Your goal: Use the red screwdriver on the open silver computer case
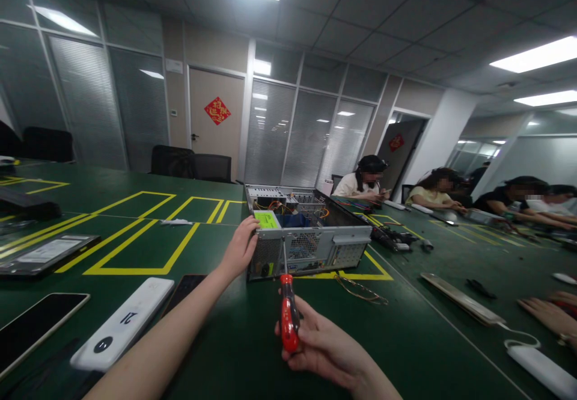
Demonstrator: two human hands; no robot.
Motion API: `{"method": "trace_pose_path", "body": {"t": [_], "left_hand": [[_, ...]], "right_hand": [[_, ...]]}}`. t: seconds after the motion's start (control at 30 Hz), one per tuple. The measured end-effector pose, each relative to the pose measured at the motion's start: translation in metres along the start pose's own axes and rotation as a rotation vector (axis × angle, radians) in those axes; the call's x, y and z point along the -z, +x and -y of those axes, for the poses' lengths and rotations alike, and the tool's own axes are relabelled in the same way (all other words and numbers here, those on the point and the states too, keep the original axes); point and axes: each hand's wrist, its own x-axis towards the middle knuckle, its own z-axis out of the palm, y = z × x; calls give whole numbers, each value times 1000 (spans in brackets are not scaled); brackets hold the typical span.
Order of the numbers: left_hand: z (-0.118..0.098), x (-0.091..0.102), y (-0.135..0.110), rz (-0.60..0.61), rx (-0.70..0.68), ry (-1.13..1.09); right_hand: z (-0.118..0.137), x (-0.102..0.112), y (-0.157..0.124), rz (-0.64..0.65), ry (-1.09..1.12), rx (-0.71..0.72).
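An opened desktop computer case (349, 231) lies on the green table with its rear panel facing me. At its left corner sits the power supply (267, 219), with a yellow-green label on top. My left hand (240, 246) grips that corner, its fingers bent over the top edge. A red and black screwdriver (289, 319) is held in my right hand (322, 340). Its shaft points up and away, and the tip is at the rear panel beside the power supply. Whether it sits in a screw is too small to tell.
Left of me lie a hard drive (49, 254), a white numbered device (124, 325) and a phone (36, 328). A pair of glasses (360, 289) lies before the case. Cables and parts (392, 234) are to its right. Several people sit along the right side.
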Motion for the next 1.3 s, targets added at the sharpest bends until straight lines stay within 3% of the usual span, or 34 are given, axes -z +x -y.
{"method": "trace_pose_path", "body": {"t": [0.27, 0.7, 0.9, 1.03, 1.2, 1.3], "left_hand": [[2, -1, -1, -9, -13, 9], [2, -2, 0, -9, -11, 12], [1, -1, 0, -9, -9, 8], [0, 0, 0, -9, -10, 8], [0, 0, 0, -11, -12, 9], [0, 0, 0, -12, -13, 1]], "right_hand": [[-4, 6, 0, -68, 67, 88], [3, -1, 0, -19, 6, 73], [0, 0, 0, 65, -19, 54], [-3, 1, 0, 56, -67, -33], [-13, 1, 6, -43, -224, -294], [-20, 0, 11, -129, -253, -342]]}}
